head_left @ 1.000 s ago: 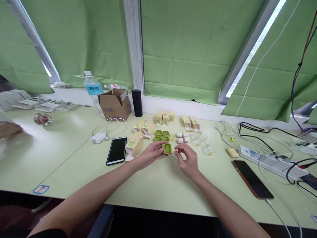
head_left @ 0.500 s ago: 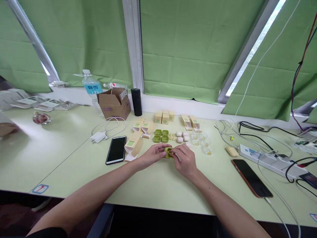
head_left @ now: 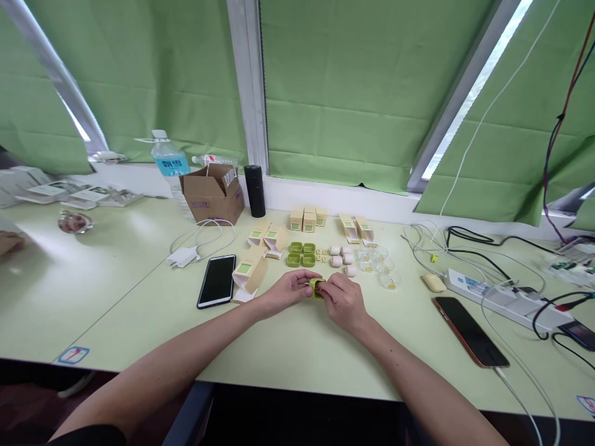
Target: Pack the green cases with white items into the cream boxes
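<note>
Both hands are meeting at one green cup above the tabletop.
We are finding the green cup between the hands, nearer us than the grouped parts. The left hand is gripping its side with thumb and fingers, presumably steadying it while leaving the opening accessible. The right hand is resting its bunched fingertips at that opening and hiding part of it; whether they are pinching anything, we cannot tell. Just beyond, four matching green cups are standing in a two-by-two block, with small yellow pieces, whitish cylinders and clear cups following rightward; we are judging this sorting as keeping each kind within easy reach. Tan cartons are lying leftward near a dark phone, apparently out of the hands' way.
</note>
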Tool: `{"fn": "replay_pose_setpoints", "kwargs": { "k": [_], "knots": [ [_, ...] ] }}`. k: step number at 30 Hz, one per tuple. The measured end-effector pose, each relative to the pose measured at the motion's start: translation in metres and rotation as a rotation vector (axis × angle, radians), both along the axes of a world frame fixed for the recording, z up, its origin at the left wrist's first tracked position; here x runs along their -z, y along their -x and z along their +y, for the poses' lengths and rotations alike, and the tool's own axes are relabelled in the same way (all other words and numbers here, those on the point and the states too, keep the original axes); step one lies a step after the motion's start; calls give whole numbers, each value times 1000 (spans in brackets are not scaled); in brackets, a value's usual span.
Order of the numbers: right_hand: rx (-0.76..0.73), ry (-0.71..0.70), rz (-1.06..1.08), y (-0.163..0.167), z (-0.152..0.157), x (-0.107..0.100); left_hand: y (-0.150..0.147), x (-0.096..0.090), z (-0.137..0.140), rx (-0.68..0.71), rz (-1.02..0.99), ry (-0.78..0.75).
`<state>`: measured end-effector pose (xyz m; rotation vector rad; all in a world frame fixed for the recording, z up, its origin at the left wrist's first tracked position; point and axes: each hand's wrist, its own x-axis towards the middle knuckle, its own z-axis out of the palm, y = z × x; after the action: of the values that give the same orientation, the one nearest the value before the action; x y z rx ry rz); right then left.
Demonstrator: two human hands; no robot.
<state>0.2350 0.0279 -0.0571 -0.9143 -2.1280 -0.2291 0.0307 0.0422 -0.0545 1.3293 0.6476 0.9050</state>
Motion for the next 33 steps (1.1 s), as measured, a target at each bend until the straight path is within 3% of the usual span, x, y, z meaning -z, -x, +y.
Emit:
{"fn": "replay_pose_setpoints", "kwargs": {
  "k": [8,16,19,24,33],
  "knots": [
    [-92,2,-5,-3,4,1,0,-2,-1,41,-12,14],
    [-218,-91,165,-9,6,-7,0,-5,0,-10,-125,77],
    [-199,-105,232,-11,6,-7,1,-5,3,-37,-210,100],
    [-122,8,219,-11,2,-7,3,-3,6,-73,-215,109],
    [-110,234,243,-5,5,1,-2,-5,3,-192,-53,-43]
  ]
}}
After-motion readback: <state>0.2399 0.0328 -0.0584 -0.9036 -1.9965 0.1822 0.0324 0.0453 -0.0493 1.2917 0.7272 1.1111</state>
